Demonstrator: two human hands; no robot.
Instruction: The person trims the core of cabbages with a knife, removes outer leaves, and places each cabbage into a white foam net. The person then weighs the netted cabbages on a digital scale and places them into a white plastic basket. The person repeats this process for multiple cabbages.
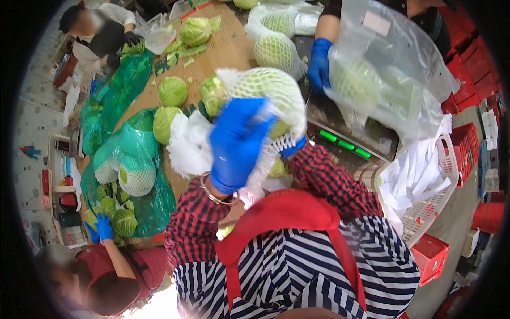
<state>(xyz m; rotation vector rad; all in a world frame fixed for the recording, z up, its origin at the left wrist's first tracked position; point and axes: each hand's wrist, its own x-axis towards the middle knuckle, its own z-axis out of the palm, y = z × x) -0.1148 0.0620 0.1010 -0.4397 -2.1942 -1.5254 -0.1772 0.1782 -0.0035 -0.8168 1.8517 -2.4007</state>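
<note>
My left hand [239, 145], in a blue glove and blurred, is over the left side of a cabbage in white foam netting [271, 89]. Its fingers are bent near the netting; whether they grip it cannot be told. Against the lower right side of that cabbage is my right hand [294, 148], also gloved in blue, its fingers mostly hidden behind the netting. Loose netting hangs between the hands. A bare cabbage [212, 95] touches the netted one on the left. White foam nets [190, 141] lie bunched beside my left hand, with more bare cabbages [172, 91] further left.
Netted cabbages [277, 52] lie beyond. At right, a co-worker's gloved hand [320, 65] holds a clear plastic bag [398, 71] over a scale [350, 135]. A basket [428, 207] holds white strips. Green bags [151, 207] and two co-workers are at left.
</note>
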